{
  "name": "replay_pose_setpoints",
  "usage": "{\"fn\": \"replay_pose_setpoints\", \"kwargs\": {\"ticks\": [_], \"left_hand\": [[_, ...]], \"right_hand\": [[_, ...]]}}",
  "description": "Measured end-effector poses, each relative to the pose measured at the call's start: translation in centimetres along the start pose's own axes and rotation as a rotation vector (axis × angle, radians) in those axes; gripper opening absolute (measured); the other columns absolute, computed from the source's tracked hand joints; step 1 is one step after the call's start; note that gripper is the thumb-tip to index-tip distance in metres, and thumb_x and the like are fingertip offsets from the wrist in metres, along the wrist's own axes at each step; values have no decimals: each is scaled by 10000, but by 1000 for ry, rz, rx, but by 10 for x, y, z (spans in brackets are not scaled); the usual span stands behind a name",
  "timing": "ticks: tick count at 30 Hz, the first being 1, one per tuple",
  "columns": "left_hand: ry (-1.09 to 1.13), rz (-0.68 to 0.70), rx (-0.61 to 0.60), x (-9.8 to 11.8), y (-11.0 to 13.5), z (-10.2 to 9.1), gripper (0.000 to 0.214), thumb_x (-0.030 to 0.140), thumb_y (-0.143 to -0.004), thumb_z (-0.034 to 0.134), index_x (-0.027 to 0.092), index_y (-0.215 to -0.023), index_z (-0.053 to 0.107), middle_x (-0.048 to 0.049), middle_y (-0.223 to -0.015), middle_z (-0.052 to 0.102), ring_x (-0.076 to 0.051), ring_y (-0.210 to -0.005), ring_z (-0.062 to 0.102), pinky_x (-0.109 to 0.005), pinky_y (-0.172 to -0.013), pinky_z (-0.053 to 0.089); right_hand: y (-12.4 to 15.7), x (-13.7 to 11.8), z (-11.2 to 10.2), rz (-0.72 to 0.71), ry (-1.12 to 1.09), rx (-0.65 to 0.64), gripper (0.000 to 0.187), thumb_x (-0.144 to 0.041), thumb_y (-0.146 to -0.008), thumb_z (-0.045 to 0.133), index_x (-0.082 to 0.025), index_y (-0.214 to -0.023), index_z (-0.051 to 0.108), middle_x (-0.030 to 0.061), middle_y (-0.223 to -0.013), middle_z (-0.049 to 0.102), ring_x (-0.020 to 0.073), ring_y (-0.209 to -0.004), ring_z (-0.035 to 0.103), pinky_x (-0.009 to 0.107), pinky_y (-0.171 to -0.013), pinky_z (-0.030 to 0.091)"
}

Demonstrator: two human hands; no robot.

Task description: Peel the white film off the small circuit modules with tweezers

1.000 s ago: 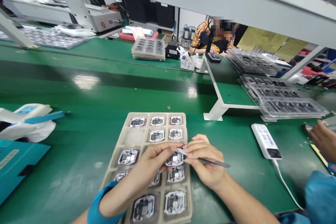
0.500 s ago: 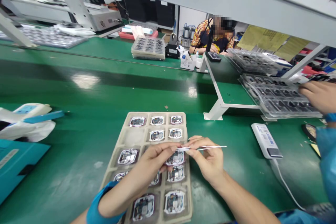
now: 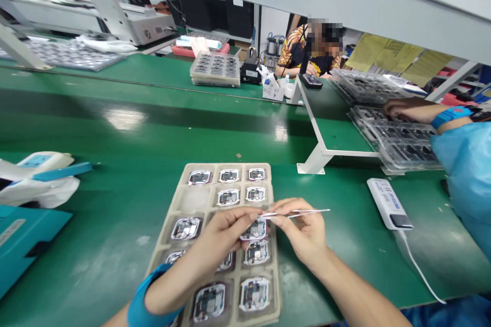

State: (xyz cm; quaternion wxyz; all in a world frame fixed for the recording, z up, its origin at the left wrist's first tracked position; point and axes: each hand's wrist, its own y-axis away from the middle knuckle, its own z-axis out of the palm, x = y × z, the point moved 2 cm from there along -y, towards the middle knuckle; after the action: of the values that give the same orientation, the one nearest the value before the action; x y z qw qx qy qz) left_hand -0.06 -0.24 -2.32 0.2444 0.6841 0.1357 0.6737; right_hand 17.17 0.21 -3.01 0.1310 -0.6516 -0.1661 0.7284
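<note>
My left hand (image 3: pixel 226 230) is closed on a small watch body (image 3: pixel 255 230), a white rounded-square frame with a circuit board inside, held tilted above the tray. A pair of tweezers (image 3: pixel 310 212) is pinched in my right hand (image 3: pixel 301 227), its thin ends pointing left at the watch body's upper edge. Both hands' fingertips nearly meet there; the exact contact point is too small to make out. Beneath them, the beige compartment tray (image 3: pixel 276 286) bears several similar watch bodies (image 3: pixel 255 294). One compartment in its second row (image 3: pixel 194 197) has no watch body in it.
A co-worker's hand (image 3: pixel 410 110) reaches over clear plastic trays (image 3: pixel 410 148) on the raised shelf at right. A white power strip (image 3: pixel 389 204) with a cable lies below. Teal folder (image 3: pixel 26 245) and white bags (image 3: pixel 49 181) sit left. Another person (image 3: pixel 295 53) sits beyond the bench.
The co-worker's arm at right has swung inward and left, over the clear trays. My two hands stay almost in place, with the watch body and tweezers still held.
</note>
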Motion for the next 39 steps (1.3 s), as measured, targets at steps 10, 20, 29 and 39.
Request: {"fn": "replay_pose_setpoints", "kwargs": {"ticks": [10,20,29,39], "left_hand": [[34,-16,-61,-3,0,-3,280,427,-769,722,258,-973,811,-24,-939,743,-185,-841,572,-242,-679,462],[16,97,-134,-6,-3,-6,266,396,-835,694,250,-1055,727,11,-884,663,-146,-736,533,-237,-653,458],[67,120,-101,1,-2,1,284,425,-740,758,204,-904,689,19,-833,648,-131,-695,495,-215,-605,441],[115,78,-43,6,-2,2,241,414,-707,745,210,-820,683,46,-747,568,-117,-658,444,-191,-558,366]], "right_hand": [[2,2,-1,-30,93,-58,49,-186,-864,736,-224,-870,705,41,-826,796,203,-810,771,344,-763,627],[2,7,-1,-6,47,-13,93,-162,-862,736,-230,-894,681,31,-861,794,180,-823,768,307,-756,623],[3,5,1,-179,191,-39,123,-110,-859,714,-228,-883,692,38,-823,799,201,-803,771,381,-831,615],[5,10,2,-141,76,-2,88,-167,-861,739,-238,-909,721,52,-871,802,215,-842,768,387,-819,623]]}}
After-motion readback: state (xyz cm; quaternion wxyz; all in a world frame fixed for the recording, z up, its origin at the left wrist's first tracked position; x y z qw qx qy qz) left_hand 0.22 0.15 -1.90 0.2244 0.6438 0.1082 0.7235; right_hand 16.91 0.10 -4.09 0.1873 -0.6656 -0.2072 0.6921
